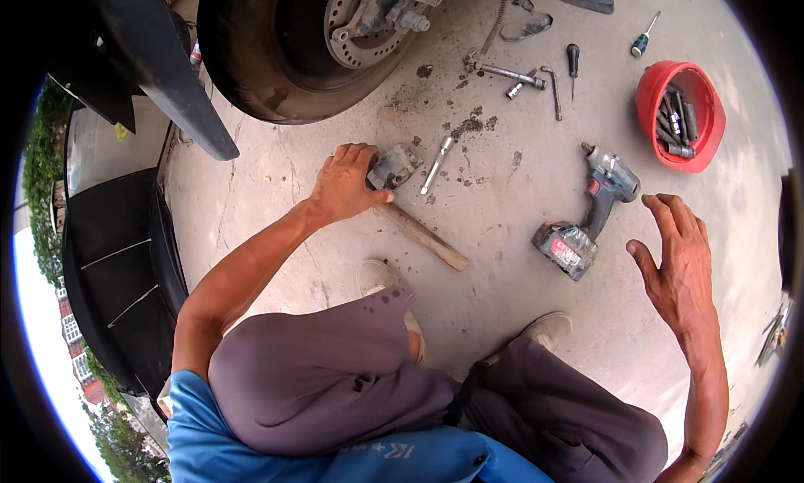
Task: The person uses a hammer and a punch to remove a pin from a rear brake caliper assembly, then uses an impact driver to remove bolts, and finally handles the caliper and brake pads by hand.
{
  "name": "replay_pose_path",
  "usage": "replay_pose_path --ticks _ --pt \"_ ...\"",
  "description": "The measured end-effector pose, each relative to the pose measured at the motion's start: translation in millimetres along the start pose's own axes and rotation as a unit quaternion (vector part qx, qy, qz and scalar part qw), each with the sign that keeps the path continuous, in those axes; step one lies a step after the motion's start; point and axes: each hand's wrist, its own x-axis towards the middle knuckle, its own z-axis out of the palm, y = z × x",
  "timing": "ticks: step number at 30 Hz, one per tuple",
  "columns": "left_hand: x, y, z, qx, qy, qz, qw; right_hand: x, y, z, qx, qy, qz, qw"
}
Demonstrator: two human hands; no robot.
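Two hands (343, 184) (680, 265): left on hammer (412, 227), right near cordless driver (601, 208)

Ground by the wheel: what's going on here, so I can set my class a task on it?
The left hand grips a hammer at its head end, near a wheel. The right hand hovers open beside a power driver, apparently not touching it. A red helmet holding sockets lies beyond that hand.

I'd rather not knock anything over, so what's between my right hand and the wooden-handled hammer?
In the head view, the cordless impact driver lies between your right hand and the hammer, on the concrete.
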Motion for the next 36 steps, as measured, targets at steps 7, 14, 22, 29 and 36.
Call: replay_pose_path --ticks 7,14,22,29,36 --pt "26.2 4.6 23.2 -0.005 0.011 0.004 1.0 41.3 -36.4 12.1 0.021 -0.06 -0.081 0.995" --pt "24.8 0.3 -12.9 -0.38 -0.116 -0.225 0.89 47.3 -80.5 93.9 0.06 -0.225 -0.192 0.953" --pt "-3.3 19.6 -13.6 -0.796 -0.087 -0.088 0.592 66.9 -96.5 92.4 0.256 -0.269 -0.111 0.922" --pt "-3.4 56.0 -25.7 -0.848 -0.156 -0.021 0.506 76.0 -111.1 84.1 0.51 -0.242 0.033 0.824" --pt "1.8 75.1 -40.7 -0.842 -0.215 0.032 0.495 66.3 -117.2 75.4 0.574 -0.148 0.029 0.805"
